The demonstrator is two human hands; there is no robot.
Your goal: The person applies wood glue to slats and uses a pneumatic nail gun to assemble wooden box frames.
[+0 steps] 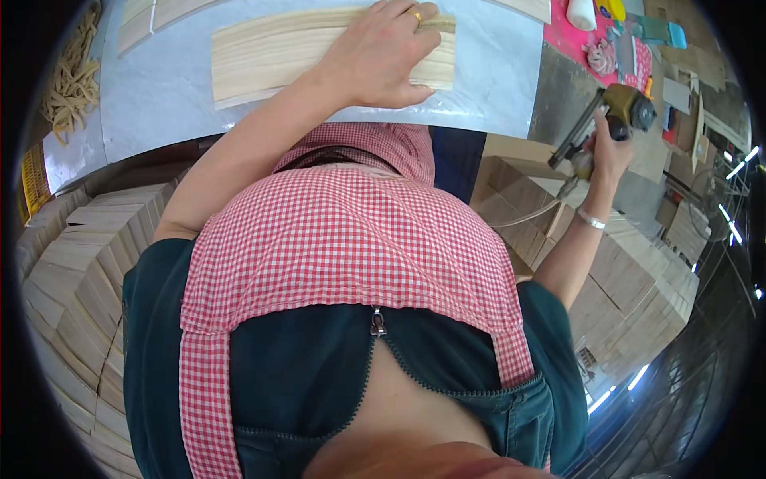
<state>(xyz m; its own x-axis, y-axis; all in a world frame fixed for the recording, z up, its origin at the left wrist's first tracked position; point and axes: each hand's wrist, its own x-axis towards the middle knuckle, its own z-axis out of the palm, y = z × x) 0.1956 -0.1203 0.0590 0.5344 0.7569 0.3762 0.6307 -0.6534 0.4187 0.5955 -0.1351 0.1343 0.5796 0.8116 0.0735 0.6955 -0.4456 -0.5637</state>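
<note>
A pale wooden board (275, 60) lies across the light marbled tabletop in front of me. My left hand (387, 56), with a ring on one finger, rests on the board's right part, the thumb spread toward the near edge. Some fingers reach the top of the picture and are partly cut off. Off to the right, beyond the tabletop's edge, my right hand (613, 148) is wrapped around the handle of an air nail gun (626, 108). Its long dark magazine slants down to the left, and a pale air hose (531, 217) hangs from it.
Stacked wooden boards stand low on the left (88, 271) and right (630, 263). Wood strips (73, 92) lie in a bundle at the far left. A pink surface (558, 36) at the far right holds a white bottle (581, 13) and a bundled cloth (601, 57).
</note>
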